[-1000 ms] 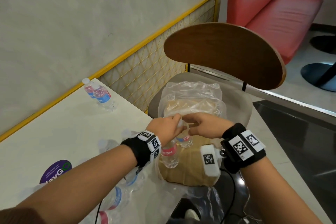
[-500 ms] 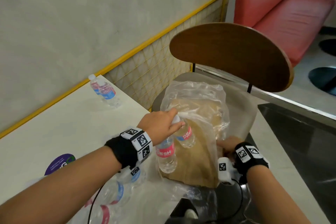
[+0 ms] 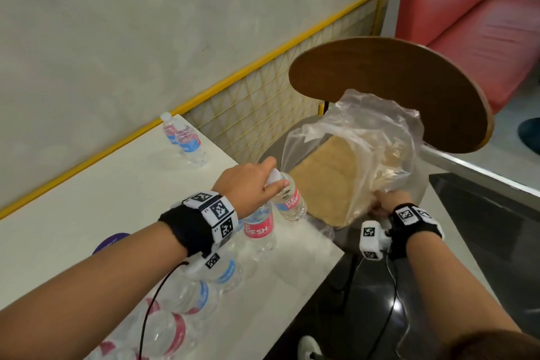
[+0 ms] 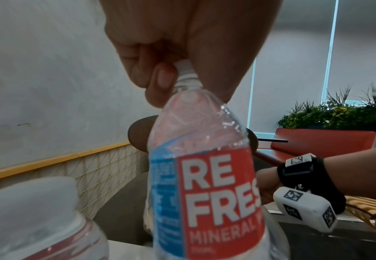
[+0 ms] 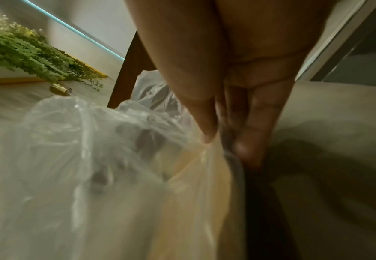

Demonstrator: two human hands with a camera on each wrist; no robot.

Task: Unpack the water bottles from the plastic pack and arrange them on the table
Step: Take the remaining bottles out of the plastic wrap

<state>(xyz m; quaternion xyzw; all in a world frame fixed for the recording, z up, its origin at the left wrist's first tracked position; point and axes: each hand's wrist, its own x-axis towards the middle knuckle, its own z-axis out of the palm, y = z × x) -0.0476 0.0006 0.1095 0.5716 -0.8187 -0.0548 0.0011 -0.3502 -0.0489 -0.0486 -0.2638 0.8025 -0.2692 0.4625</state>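
My left hand (image 3: 270, 183) pinches the white cap of a clear water bottle (image 3: 289, 202) with a red and blue label, held tilted over the table's right edge. The left wrist view shows fingers and thumb round that cap (image 4: 182, 66). A second bottle (image 3: 260, 228) stands just below my wrist, its cap (image 4: 31, 197) bare. My right hand (image 3: 380, 206) grips the near edge of the crumpled plastic pack (image 3: 365, 137) and its brown cardboard tray (image 3: 327, 181), tipped up on the chair seat. In the right wrist view thumb and fingers (image 5: 247, 146) pinch the plastic (image 5: 93, 158).
Two bottles (image 3: 187, 140) stand at the far side of the white table (image 3: 87, 199). Several more bottles (image 3: 190, 298) line its near right edge under my left forearm. A wooden chair back (image 3: 394, 88) rises behind the pack. A red bench (image 3: 467, 23) is beyond.
My left hand has drawn the bottle out of the plastic and leftward over the table edge. My right hand dropped from the bottle tops to the pack's near edge, and the tray tipped up.
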